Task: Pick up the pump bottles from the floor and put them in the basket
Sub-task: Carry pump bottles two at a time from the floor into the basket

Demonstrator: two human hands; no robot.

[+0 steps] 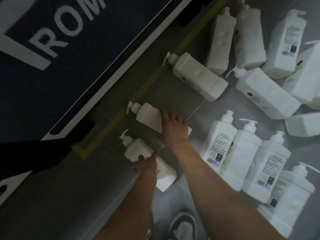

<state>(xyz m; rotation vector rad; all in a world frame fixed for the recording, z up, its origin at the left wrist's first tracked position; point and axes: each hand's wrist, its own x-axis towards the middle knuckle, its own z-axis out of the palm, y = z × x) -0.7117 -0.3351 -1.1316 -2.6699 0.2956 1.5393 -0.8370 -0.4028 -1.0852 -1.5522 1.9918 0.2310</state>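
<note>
A dark blue panel (52,75) with a white edge fills the view from 9 to 12 o'clock, and carries large white letters (69,19) reading "ROM". A strip of olive tape (147,83) runs beside its edge on the grey tiled floor (166,94), turning a corner at 8 o'clock. A round emblem (181,227) marks the floor at 6 o'clock.

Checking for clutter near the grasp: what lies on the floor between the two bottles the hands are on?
Head view: only bare grey floor tile separates the upper bottle under the right hand from the lower bottle under the left hand.
</note>
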